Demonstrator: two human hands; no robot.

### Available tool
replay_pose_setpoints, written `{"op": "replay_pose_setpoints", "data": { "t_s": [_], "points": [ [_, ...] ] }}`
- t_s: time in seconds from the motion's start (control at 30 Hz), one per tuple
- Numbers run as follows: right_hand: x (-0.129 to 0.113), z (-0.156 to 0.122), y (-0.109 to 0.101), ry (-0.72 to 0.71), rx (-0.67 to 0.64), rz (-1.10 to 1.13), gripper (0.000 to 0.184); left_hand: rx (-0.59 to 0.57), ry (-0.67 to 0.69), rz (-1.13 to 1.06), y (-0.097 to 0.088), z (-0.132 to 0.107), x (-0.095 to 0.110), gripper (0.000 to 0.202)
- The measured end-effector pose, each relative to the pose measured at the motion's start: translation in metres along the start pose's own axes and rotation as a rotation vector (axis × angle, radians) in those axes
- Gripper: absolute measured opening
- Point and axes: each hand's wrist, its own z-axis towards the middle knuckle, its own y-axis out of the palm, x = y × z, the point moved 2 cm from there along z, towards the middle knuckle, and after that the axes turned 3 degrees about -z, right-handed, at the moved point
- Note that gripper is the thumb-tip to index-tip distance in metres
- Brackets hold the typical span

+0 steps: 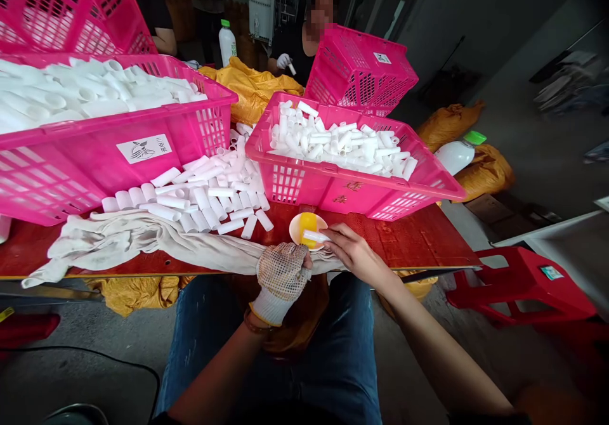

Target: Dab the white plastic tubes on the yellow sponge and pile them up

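Note:
My right hand (354,252), bare, pinches a short white plastic tube (314,236) between thumb and fingers. That tube lies over a small white bowl (294,229) with something yellow (308,223) in it; whether it touches the yellow cannot be told. My left hand (284,276), in a dotted work glove, is closed at the table's edge just below the bowl, and what its curled fingers hold is hidden. A pile of loose white tubes (209,196) lies beyond and to the left. Under the left hand runs a crumpled white cloth (157,241).
Two pink baskets of white tubes stand on the red table (399,235): a large one (95,158) at left, a smaller one (323,184) ahead. A tilted pink basket (361,70) is behind. A co-worker's gloved hand (284,61) holds a tube. A red stool (523,285) stands right.

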Motion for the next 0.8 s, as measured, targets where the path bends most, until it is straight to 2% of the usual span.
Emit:
{"op": "replay_pose_setpoints", "data": {
  "t_s": [0.13,0.2,0.3,0.4,0.5,0.57,0.67,0.8],
  "points": [
    [-0.002,0.001,-0.001,0.007,0.057,0.013,0.036,-0.063,0.008,0.02,0.0,-0.001,0.0,0.009],
    [-0.002,0.002,-0.002,0.004,0.044,0.017,0.031,-0.039,-0.014,0.026,-0.001,0.0,0.001,0.012],
    [-0.003,0.002,-0.002,-0.02,-0.015,0.009,0.036,-0.01,-0.033,0.018,-0.004,0.003,0.002,0.015],
    [-0.003,0.003,-0.001,-0.006,0.021,-0.002,0.041,-0.009,-0.029,-0.002,-0.007,0.004,0.002,0.016],
    [-0.004,0.002,0.001,0.016,0.069,-0.014,0.035,-0.03,-0.046,0.0,-0.008,0.003,0.002,0.017],
    [-0.005,0.001,0.003,0.01,0.055,-0.03,0.031,-0.051,-0.06,0.015,-0.008,0.002,0.004,0.018],
    [-0.006,0.001,0.005,0.003,0.049,-0.052,0.035,-0.062,-0.077,0.041,-0.008,0.0,0.009,0.021],
    [-0.011,0.001,0.007,0.065,0.141,-0.025,0.032,-0.123,-0.014,0.006,-0.024,0.007,-0.001,0.026]
  ]
}}
